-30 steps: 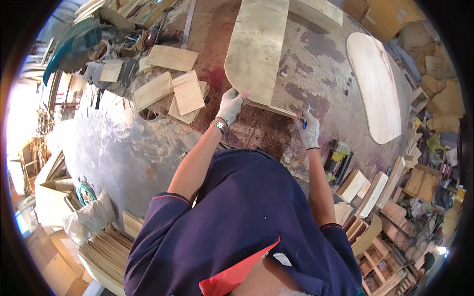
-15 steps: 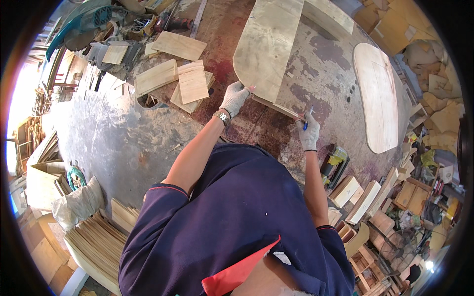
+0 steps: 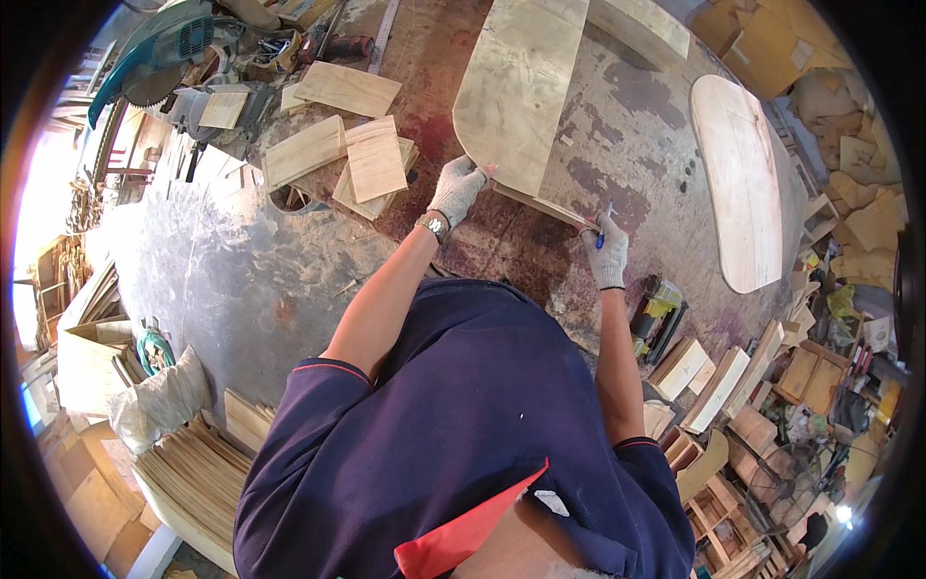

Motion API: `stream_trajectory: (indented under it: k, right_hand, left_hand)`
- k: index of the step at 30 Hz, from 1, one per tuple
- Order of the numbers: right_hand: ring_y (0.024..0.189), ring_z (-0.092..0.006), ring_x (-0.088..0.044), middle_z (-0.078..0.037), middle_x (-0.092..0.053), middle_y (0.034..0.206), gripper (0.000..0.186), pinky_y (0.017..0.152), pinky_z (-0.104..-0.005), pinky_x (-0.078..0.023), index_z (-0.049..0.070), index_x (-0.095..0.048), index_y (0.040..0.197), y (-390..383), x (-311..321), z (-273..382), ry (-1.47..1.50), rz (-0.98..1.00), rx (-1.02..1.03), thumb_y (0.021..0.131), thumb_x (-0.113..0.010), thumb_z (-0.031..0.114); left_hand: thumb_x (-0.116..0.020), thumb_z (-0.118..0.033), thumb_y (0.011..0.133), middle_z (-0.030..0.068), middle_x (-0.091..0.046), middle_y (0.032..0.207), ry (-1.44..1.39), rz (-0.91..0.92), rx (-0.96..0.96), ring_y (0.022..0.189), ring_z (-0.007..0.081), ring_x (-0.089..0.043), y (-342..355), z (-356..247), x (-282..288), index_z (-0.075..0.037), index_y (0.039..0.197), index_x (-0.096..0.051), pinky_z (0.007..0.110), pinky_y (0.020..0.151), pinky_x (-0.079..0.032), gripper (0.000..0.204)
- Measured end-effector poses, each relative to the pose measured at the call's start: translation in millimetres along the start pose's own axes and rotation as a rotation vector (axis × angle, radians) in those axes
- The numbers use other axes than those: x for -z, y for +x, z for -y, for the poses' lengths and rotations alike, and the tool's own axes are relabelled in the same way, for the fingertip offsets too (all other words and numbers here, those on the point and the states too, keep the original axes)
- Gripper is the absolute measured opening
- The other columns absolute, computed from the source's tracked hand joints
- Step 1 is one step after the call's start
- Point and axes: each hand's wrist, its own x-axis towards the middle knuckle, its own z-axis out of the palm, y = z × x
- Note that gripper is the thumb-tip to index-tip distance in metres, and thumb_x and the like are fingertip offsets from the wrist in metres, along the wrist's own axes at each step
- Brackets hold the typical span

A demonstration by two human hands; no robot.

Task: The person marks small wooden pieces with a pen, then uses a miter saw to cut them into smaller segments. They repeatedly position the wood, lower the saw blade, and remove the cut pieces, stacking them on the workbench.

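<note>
A long pale wooden board [image 3: 516, 92] with a rounded near corner lies on the stained work table. Along its near end runs a thin wooden strip [image 3: 550, 208] that reaches past the board to the right. My left hand [image 3: 457, 190], in a white knit glove, is closed at the strip's left end, by the board's corner; the fingertips partly hide the grip. At the other end my gloved right hand [image 3: 608, 253] is closed around a blue pen [image 3: 600, 238] that points away from me. Its fingers also meet the strip's right end.
Small wooden boards [image 3: 376, 159] lie at the left, with a circular-bladed saw [image 3: 154, 82] beyond. A rounded wooden panel [image 3: 743, 183] rests at the right. A yellow-green and black power tool [image 3: 661, 314] and wood blocks [image 3: 719, 386] sit near my right forearm.
My right hand has shifted very slightly to the right with the pen. My left hand stays at the board's corner. The whole view has moved a little.
</note>
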Motion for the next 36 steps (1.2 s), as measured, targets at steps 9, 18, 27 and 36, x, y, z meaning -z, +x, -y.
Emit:
stream_trajectory:
  k: [9, 18, 27, 36]
  right_hand:
    - [0.058, -0.0097, -0.051, -0.006, -0.060, 0.066, 0.017, 0.057, -0.0285, -0.043, 0.005, -0.071, 0.094, 0, 0, 1, 0.042, -0.030, 0.050, 0.084, -0.082, 0.013]
    - [0.071, -0.0184, -0.072, -0.011, -0.073, 0.080, 0.020, 0.066, -0.0313, -0.053, 0.004, -0.069, 0.093, 4, 3, 6, 0.224, -0.027, -0.026, 0.083, -0.082, 0.014]
    - [0.078, -0.0178, -0.073, -0.008, -0.072, 0.087, 0.010, 0.066, -0.0241, -0.054, -0.005, -0.066, 0.092, 5, 8, 16, 0.329, 0.032, -0.072, 0.091, -0.072, 0.002]
    - [0.075, -0.0093, -0.065, -0.010, -0.072, 0.087, 0.005, 0.063, -0.0228, -0.053, -0.008, -0.068, 0.094, 7, 7, 13, 0.287, 0.057, -0.024, 0.093, -0.067, -0.003]
  left_hand:
    - [-0.072, -0.031, 0.097, -0.0058, -0.057, 0.075, -0.020, 0.002, -0.009, 0.054, 0.0047, -0.042, -1, 1, 0, -0.004, 0.123, -0.069, 0.023, 0.049, -0.036, 0.037]
    - [-0.071, -0.030, 0.098, -0.0062, -0.055, 0.074, -0.035, 0.003, -0.008, 0.053, 0.0039, -0.041, 1, 3, -1, -0.003, 0.123, -0.068, 0.022, 0.048, -0.036, 0.037]
    - [-0.071, -0.018, 0.098, 0.0046, -0.071, 0.112, -0.014, 0.020, 0.063, 0.094, 0.0105, -0.062, -3, -5, 1, 0.004, 0.128, -0.065, 0.028, 0.086, -0.052, 0.037]
    - [-0.071, -0.028, 0.098, -0.0067, -0.055, 0.073, -0.048, -0.005, -0.004, 0.053, 0.0035, -0.042, -3, -2, -3, -0.003, 0.124, -0.068, 0.022, 0.047, -0.036, 0.036]
